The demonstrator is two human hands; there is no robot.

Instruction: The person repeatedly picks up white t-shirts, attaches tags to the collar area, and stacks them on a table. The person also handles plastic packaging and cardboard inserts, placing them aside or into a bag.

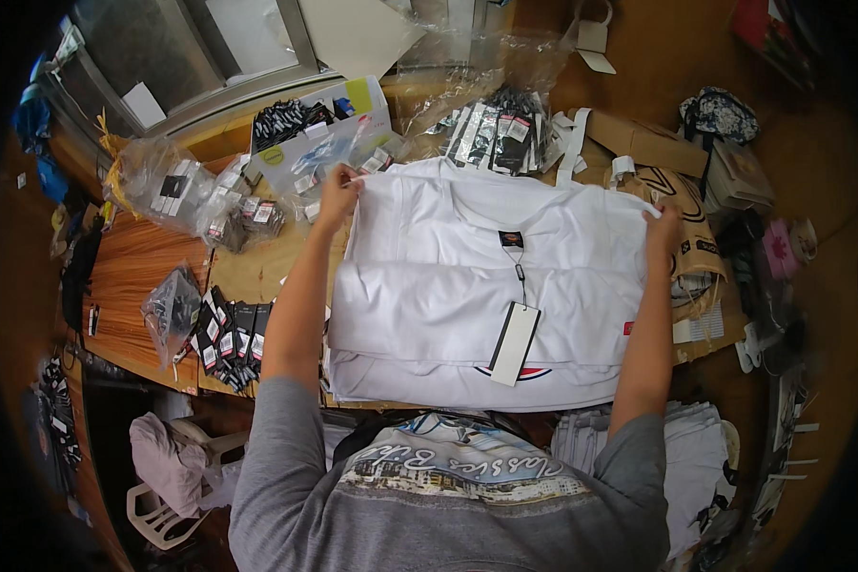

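Note:
A white T-shirt (419, 305) lies spread before me on the table, its lower part folded up and its neckline toward the far side. My left hand (339, 194) is closed on its far left corner at the shoulder. At the far right corner, my right hand (664, 227) pinches the other shoulder. A black neck label (511, 239) shows inside the collar. From it, on a thin cord, hangs a white and black hang tag (516, 345), resting on the fabric. Beneath the near edge lies more white fabric with part of a coloured print.
Bundles of black tags (231, 334) lie left of the shirt, beside clear plastic bags (173, 303). Behind stand an open box (319, 143) of tags and another tag pile (498, 133). A brown paper bag (699, 229) sits at the right, white garments (691, 448) below it.

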